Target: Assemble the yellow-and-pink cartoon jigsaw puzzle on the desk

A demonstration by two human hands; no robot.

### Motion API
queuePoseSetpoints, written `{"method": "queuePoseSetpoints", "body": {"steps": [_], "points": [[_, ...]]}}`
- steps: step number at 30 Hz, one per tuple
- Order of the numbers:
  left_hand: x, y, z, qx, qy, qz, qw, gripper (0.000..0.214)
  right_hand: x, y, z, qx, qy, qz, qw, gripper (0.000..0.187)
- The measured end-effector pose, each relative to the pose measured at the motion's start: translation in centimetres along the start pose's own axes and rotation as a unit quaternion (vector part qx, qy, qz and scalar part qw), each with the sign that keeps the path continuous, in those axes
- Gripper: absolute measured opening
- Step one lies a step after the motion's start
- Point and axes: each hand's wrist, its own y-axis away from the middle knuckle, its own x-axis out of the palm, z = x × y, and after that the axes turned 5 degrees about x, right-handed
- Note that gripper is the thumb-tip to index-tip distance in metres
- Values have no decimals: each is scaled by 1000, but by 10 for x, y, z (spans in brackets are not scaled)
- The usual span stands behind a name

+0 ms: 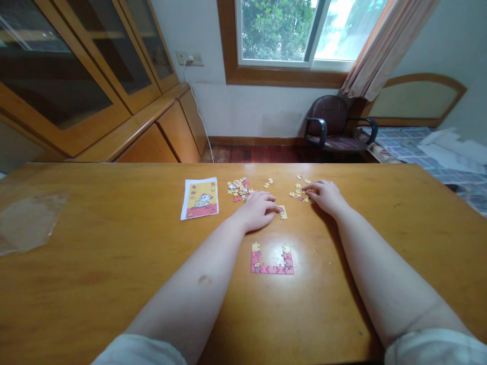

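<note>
My left hand (261, 210) rests palm down on the table, its fingers loosely bent and apart. Its fingertips reach the edge of a small joined yellow puzzle section (283, 213). My right hand (323, 195) lies over the right-hand group of loose yellow puzzle pieces (299, 193), fingertips touching them; no piece shows clearly held. Closer to me is a U-shaped puzzle frame (272, 270), pink along the bottom with yellow upper ends and an open middle. A denser pile of yellow, pink and white pieces (238, 188) sits beyond my left hand, partly beside its fingers.
Left of the pile lies a picture sheet (201, 198) with a white animal on yellow and pink. A couple of pieces (269, 182) lie between the piles. A clear plastic bag (28, 220) is at the table's far left. Behind the wooden table (114, 284) stands an office chair (335, 124).
</note>
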Motion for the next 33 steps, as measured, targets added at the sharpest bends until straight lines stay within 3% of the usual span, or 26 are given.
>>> {"method": "queuePoseSetpoints", "body": {"steps": [14,33], "points": [[0,1,1,-2,-2,1,1000,24,-1,-5,-2,37,0,23,999,14],[0,0,2,0,-4,3,1000,25,5,-1,-2,63,-155,37,985,10]]}}
